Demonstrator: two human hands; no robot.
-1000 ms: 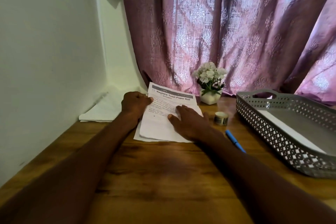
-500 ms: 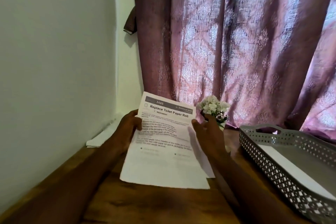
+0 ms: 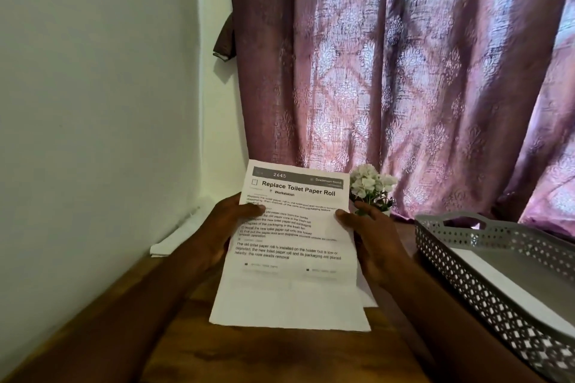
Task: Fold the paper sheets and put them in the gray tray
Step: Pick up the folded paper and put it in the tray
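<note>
Above the wooden surface [image 3: 280, 354], the printed sheet [image 3: 292, 246] has been lifted upright, left hand [image 3: 214, 236] and right hand [image 3: 376, 242] each pinching a side edge, likely ready for folding. One held sheet hides another; a stack [image 3: 171, 242] lies far left, and one gray tray [image 3: 497, 283] at right holds one paper.

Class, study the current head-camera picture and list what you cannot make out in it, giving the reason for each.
1. Head view: the fingers of the left hand and right hand are behind the printed sheet.
2. The flower pot base is hidden by the right hand.
3. The gray tray is cut off by the right edge.
4. The sheet's small print is blurred.
5. The paper stack is partly behind the left hand.
</note>
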